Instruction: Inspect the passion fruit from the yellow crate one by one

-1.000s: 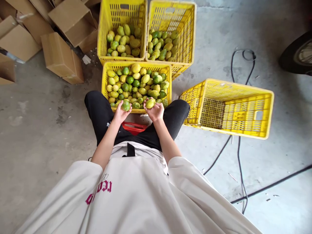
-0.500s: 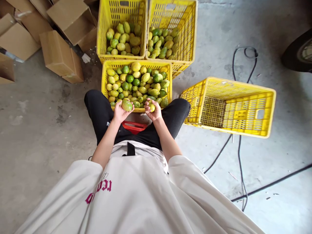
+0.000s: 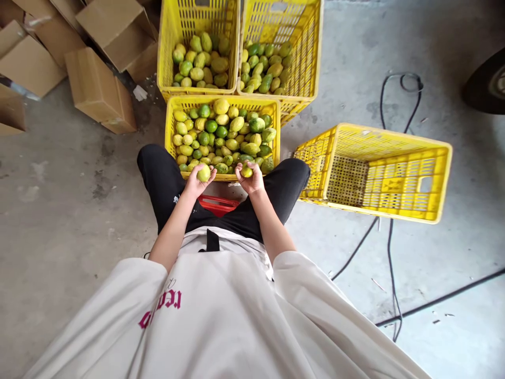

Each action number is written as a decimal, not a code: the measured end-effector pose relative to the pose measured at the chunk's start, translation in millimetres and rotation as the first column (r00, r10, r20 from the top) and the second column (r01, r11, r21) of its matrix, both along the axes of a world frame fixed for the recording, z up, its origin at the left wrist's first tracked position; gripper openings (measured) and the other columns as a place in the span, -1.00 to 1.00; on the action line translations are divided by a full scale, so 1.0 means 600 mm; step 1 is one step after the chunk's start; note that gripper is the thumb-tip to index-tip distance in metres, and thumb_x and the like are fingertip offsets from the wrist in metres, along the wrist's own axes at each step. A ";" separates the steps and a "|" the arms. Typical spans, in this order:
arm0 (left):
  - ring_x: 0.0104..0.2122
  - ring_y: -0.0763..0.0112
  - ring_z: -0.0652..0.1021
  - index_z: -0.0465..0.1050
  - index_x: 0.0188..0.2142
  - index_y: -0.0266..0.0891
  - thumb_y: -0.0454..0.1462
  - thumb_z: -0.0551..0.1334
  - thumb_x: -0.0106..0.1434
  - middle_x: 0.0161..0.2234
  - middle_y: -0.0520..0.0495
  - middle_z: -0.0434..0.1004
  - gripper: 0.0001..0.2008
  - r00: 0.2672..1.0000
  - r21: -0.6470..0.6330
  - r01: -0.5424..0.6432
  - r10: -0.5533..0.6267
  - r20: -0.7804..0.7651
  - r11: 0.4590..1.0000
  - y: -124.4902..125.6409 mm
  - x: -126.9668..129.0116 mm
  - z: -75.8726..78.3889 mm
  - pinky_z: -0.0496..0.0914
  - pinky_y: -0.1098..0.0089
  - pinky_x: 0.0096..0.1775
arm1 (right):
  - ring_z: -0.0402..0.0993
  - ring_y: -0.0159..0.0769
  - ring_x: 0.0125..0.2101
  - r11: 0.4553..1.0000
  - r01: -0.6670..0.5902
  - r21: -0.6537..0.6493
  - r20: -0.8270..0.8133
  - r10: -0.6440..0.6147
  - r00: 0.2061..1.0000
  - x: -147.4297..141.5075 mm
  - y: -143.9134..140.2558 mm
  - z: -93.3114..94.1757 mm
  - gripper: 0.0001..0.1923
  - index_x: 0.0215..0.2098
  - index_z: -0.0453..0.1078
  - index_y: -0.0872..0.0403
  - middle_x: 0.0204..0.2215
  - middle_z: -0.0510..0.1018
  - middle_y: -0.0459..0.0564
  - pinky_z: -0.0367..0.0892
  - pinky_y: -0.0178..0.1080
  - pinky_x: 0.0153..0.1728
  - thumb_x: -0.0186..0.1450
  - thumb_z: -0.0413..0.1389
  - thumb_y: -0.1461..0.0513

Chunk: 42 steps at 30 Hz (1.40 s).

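Now the left hand (image 3: 196,182) holds a round yellow-green fruit (image 3: 203,173), and the right hand (image 3: 251,180) seems closed on a smaller yellow fruit (image 3: 246,170), both at the near rim of the full yellow plastic crate (image 3: 169,131).

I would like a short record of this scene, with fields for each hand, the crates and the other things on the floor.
left hand: holds a yellow-green fruit
right hand: holds a smaller yellow fruit
near crate: yellow, full of green and yellow fruit, between the knees
far crates: two, side by side, partly filled with fruit
side crate: yellow, tipped on its side, no fruit
floor: concrete, with cardboard boxes and black cables
seat: red, mostly hidden
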State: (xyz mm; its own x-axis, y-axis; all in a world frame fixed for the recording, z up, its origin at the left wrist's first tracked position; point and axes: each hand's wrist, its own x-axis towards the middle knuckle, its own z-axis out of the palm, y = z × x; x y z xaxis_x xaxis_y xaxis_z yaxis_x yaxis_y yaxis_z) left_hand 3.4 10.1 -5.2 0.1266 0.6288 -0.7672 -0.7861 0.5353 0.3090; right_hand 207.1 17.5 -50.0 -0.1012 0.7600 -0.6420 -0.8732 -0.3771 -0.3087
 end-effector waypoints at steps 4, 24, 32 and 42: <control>-0.51 0.55 0.57 0.47 -0.25 -0.23 -0.31 0.21 0.46 -0.45 0.02 0.57 -0.89 0.995 0.056 0.099 -0.098 -0.018 0.994 0.001 0.000 -0.001 0.46 0.60 -0.46 | 0.49 -0.49 -0.55 0.999 0.018 -0.038 0.008 -0.018 1.000 -0.001 0.002 0.001 -0.69 -0.28 0.27 -0.05 -0.46 0.55 -0.26 0.40 -0.55 -0.63 0.20 0.24 0.42; -0.38 0.46 0.69 0.52 -0.30 -0.25 -0.43 0.23 0.41 -0.38 0.00 0.67 -0.85 0.980 0.089 0.138 -0.123 -0.154 0.986 -0.006 0.007 -0.009 0.58 0.45 -0.18 | 0.48 -0.46 -0.51 0.997 0.003 -0.077 0.040 0.000 0.999 -0.007 0.003 0.001 -0.80 -0.32 0.33 -0.03 -0.44 0.56 -0.19 0.58 -0.46 -0.49 0.32 0.28 0.31; -0.32 0.30 0.71 0.57 -0.15 -0.28 -0.21 0.04 0.54 -0.32 -0.15 0.70 -0.67 0.995 0.086 0.100 -0.098 -0.024 0.991 0.000 0.002 -0.007 0.62 0.33 -0.21 | 0.64 -0.30 -0.34 0.998 0.055 -0.033 0.049 -0.054 0.997 -0.004 0.004 0.001 -0.95 -0.21 0.40 -0.02 -0.40 0.60 -0.09 0.67 -0.28 -0.26 0.36 0.17 0.19; -0.45 0.47 0.64 0.50 -0.25 -0.21 -0.18 0.20 0.53 -0.39 -0.02 0.64 -0.78 0.993 0.014 0.059 -0.057 -0.100 0.998 0.006 0.005 -0.008 0.51 0.50 -0.38 | 0.60 -0.40 -0.40 0.982 -0.031 -0.188 0.080 0.047 0.996 0.002 0.011 -0.027 -0.82 -0.28 0.36 -0.03 -0.44 0.57 -0.15 0.59 -0.43 -0.45 0.37 0.26 0.33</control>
